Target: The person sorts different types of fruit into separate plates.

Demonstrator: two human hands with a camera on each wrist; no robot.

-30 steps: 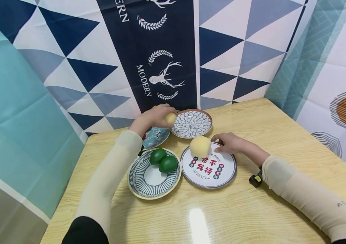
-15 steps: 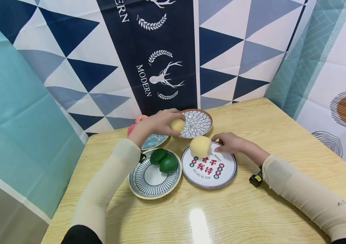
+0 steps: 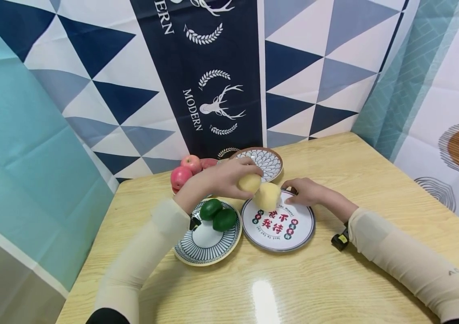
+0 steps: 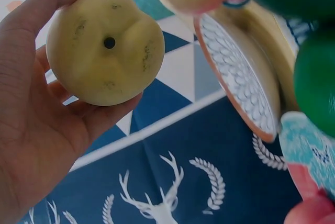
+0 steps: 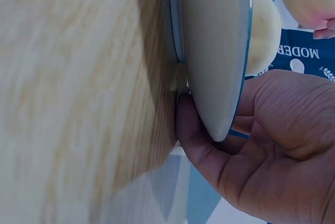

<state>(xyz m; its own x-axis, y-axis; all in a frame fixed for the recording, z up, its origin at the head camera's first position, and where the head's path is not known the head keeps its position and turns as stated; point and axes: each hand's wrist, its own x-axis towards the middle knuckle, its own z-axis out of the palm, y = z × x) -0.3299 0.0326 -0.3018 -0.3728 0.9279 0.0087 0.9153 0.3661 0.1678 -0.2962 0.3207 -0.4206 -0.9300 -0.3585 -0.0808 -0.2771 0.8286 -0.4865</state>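
My left hand point(image 3: 231, 177) grips a yellow peach point(image 3: 249, 183), held in the air just left of another yellow peach point(image 3: 267, 198). In the left wrist view, the thumb and fingers curl around the held peach point(image 4: 104, 51), which has a small dark hole facing the camera. That second peach sits at the upper left of a white plate point(image 3: 303, 213) with red and dark lettering. My right hand point(image 3: 304, 191) pinches the plate's far right rim. The right wrist view shows a digit of the right hand point(image 5: 282, 145) curled under the plate point(image 5: 212, 41), the others at its upper side.
Left of the white plate, a striped dish point(image 3: 207, 254) carries two smooth green fruits point(image 3: 224, 219). A flower-patterned plate point(image 3: 267, 164) with a brown rim stands behind. Red apples point(image 3: 180, 177) lie on a bluish plate at back left, partly hidden by my arm. Patterned cloth walls border the wooden table point(image 3: 213, 297).
My left hand has carried its peach rightward and towards me, from beside the flower-patterned plate to the white plate, uncovering the apples. My right hand stays on the rim.
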